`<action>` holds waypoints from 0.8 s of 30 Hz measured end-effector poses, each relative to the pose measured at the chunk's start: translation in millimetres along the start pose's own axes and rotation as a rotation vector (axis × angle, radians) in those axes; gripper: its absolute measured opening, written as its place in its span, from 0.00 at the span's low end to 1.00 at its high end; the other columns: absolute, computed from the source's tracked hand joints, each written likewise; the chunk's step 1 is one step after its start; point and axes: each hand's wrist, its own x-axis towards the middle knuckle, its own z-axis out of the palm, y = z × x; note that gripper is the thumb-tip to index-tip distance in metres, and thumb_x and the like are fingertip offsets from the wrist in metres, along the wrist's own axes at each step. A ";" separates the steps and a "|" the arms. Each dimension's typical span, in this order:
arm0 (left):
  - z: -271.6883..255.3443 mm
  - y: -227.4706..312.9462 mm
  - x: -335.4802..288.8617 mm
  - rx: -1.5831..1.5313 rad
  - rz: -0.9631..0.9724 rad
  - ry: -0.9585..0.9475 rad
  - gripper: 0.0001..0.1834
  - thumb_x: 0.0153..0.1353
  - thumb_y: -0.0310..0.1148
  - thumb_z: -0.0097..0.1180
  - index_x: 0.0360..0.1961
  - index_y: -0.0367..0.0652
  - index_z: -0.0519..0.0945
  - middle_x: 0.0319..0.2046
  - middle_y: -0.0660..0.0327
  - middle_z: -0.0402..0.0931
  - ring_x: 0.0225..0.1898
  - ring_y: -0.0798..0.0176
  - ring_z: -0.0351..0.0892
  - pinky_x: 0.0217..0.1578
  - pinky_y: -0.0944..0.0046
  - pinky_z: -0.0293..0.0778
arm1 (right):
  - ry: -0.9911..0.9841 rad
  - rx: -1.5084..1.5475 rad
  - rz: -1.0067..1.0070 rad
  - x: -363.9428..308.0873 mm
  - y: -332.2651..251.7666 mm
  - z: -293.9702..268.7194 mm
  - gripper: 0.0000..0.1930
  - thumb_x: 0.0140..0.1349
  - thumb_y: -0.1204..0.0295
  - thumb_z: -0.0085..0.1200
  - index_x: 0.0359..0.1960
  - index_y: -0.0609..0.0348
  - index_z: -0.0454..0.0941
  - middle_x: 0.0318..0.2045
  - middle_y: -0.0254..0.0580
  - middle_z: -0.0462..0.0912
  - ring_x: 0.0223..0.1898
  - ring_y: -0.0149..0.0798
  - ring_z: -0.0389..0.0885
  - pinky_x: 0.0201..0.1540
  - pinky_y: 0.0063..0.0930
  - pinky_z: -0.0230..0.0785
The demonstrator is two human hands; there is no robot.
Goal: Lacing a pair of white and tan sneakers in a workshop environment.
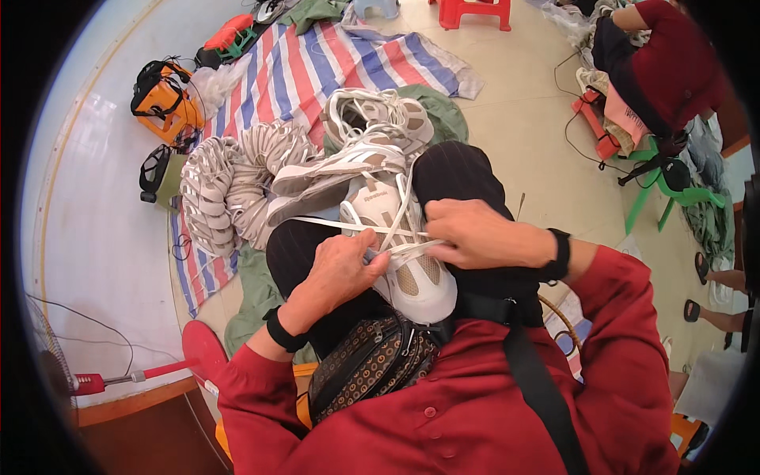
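A white and beige sneaker (413, 286) lies between my thighs, its toe pointing toward me. White shoelaces (393, 229) cross over its tongue and upper. On the right side of the shoe, my right hand (459, 231) is closed with its fingers pinching lace strands. My left hand (342, 263) is closed too, thumb and forefinger together at the lace on the left of the shoe. More sneakers (372, 131) of the same kind are heaped just beyond my knees. Left of them stand curled rows of bundled pale laces or shoe parts (207, 194).
A striped plastic sheet (297, 67) covers the floor ahead. An orange stool (168, 103) stands left, a red stool (475, 11) at the back. A person in dark red (681, 63) sits far right near a green stool (665, 190). A patterned waist bag (368, 368) rests on my lap.
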 end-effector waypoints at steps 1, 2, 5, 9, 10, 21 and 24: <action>0.3 -3.4 -2.8 0.000 -0.016 -0.003 0.14 0.55 0.42 0.59 0.27 0.42 0.74 0.12 0.56 0.70 0.18 0.49 0.73 0.22 0.54 0.68 | 0.008 -0.051 -0.030 -9.3 -3.2 -11.1 0.10 0.53 0.69 0.57 0.22 0.62 0.72 0.32 0.46 0.73 0.36 0.48 0.76 0.37 0.40 0.70; 0.5 -6.6 -4.0 -0.047 -0.003 -0.001 0.14 0.56 0.43 0.59 0.27 0.43 0.74 0.12 0.56 0.69 0.17 0.49 0.73 0.22 0.54 0.67 | 0.018 -0.108 -0.051 -22.8 -7.4 -25.8 0.10 0.52 0.70 0.59 0.21 0.61 0.72 0.31 0.45 0.73 0.36 0.47 0.76 0.37 0.39 0.70; -1.8 -8.4 -6.8 -0.069 0.010 0.009 0.15 0.57 0.44 0.58 0.27 0.43 0.73 0.12 0.56 0.69 0.17 0.49 0.73 0.21 0.53 0.66 | 0.197 -0.046 0.064 -80.6 1.0 -71.2 0.13 0.50 0.72 0.61 0.20 0.62 0.68 0.30 0.43 0.72 0.35 0.46 0.74 0.37 0.35 0.68; -0.1 -6.3 -4.0 -0.036 0.050 -0.004 0.16 0.57 0.45 0.57 0.26 0.43 0.73 0.12 0.55 0.68 0.17 0.48 0.72 0.21 0.53 0.66 | 0.357 0.018 0.468 -197.8 34.9 -131.6 0.12 0.57 0.71 0.54 0.24 0.65 0.65 0.27 0.39 0.66 0.29 0.36 0.67 0.34 0.27 0.60; 0.5 -5.1 -3.1 -0.036 0.058 0.001 0.16 0.57 0.45 0.57 0.26 0.43 0.73 0.12 0.55 0.68 0.17 0.48 0.72 0.21 0.53 0.66 | 0.378 0.007 0.569 -229.6 44.6 -135.7 0.12 0.59 0.71 0.51 0.24 0.65 0.63 0.26 0.38 0.65 0.28 0.35 0.65 0.33 0.26 0.58; -2.3 12.9 -9.4 -0.073 0.081 0.123 0.08 0.56 0.34 0.57 0.34 0.42 0.77 0.21 0.54 0.75 0.23 0.49 0.77 0.26 0.55 0.72 | 0.498 -0.473 1.176 -574.3 174.6 -49.2 0.11 0.59 0.69 0.52 0.29 0.68 0.73 0.25 0.49 0.76 0.26 0.41 0.74 0.30 0.36 0.64; -3.1 11.5 -4.2 0.016 0.121 0.123 0.09 0.53 0.31 0.57 0.37 0.43 0.77 0.24 0.53 0.76 0.25 0.49 0.77 0.27 0.56 0.72 | 0.642 -0.141 1.053 -452.4 175.3 -1.2 0.09 0.58 0.72 0.52 0.36 0.66 0.76 0.29 0.48 0.80 0.31 0.40 0.78 0.36 0.30 0.71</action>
